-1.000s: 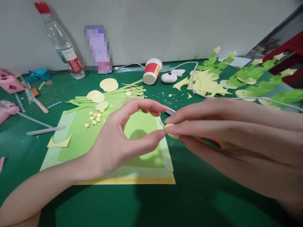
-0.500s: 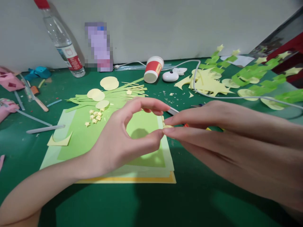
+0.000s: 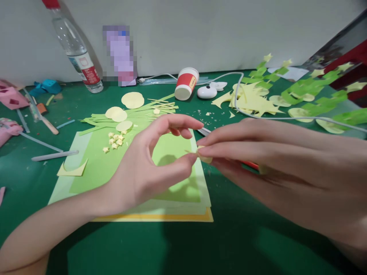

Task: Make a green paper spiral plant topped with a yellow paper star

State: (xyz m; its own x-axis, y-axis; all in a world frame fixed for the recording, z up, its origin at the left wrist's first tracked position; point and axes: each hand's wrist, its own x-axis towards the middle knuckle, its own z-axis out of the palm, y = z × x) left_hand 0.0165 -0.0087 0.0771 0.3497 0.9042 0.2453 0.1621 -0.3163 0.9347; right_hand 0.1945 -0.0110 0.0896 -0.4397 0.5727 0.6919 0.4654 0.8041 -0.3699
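Note:
A small folded piece of pale yellow paper (image 3: 205, 156) is pinched in the fingertips of my right hand (image 3: 275, 164), with a narrow strip end poking out to the left. My left hand (image 3: 155, 164) curves into a C, thumb and index finger well apart. Its thumb tip touches the strip end. Below both hands lie stacked green sheets (image 3: 94, 179). Several small yellow paper stars (image 3: 115, 140) rest on the sheets, left of my left hand. Behind them are green paper strips (image 3: 106, 124), thin yellow strips (image 3: 162, 107) and pale yellow paper discs (image 3: 132, 100).
At the back stand a water bottle (image 3: 77, 53) and a blurred purple item (image 3: 120, 55). A tipped paper cup (image 3: 186, 84), a white case (image 3: 207, 92) and a cable (image 3: 275, 118) lie farther right. Yellow scraps (image 3: 252, 100) and green paper plants (image 3: 304, 89) fill the right side.
My right fingers have shifted and turned slightly, so more of the folded yellow paper and its strip end shows. My left hand has hardly moved.

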